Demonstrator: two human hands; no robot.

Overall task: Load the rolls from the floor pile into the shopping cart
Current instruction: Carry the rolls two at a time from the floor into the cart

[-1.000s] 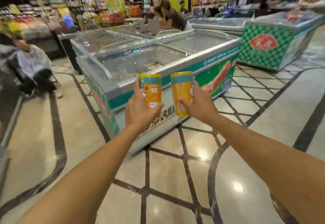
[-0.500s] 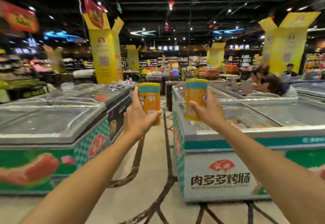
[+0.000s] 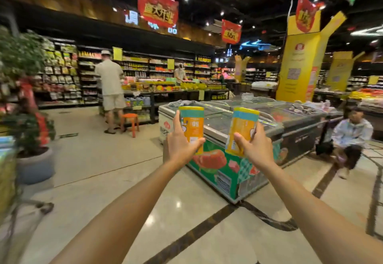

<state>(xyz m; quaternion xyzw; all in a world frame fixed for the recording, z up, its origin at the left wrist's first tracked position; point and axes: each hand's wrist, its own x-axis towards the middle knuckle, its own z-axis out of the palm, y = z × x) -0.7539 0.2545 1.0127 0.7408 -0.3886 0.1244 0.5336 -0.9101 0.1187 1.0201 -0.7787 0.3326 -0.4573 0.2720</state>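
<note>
I hold two orange rolls with teal bands at chest height, arms stretched out in front. My left hand (image 3: 182, 148) grips the left roll (image 3: 191, 123) upright around its lower half. My right hand (image 3: 253, 150) grips the right roll (image 3: 241, 128), which tilts slightly to the right. A blurred metal frame with wheels at the far left edge may be the shopping cart (image 3: 12, 181); only a sliver of it shows. The floor pile is out of view.
A chest freezer (image 3: 219, 172) stands straight ahead. A potted plant (image 3: 31, 160) is at the left. A person in beige stands by the shelves beside an orange stool (image 3: 129, 122). Another person (image 3: 350, 139) crouches at the right. Polished floor lies below my arms.
My view has swung left across the store: the freezers have slid to the right, and the shelves, plant and cart edge have come in. Both hands still hold their rolls.
</note>
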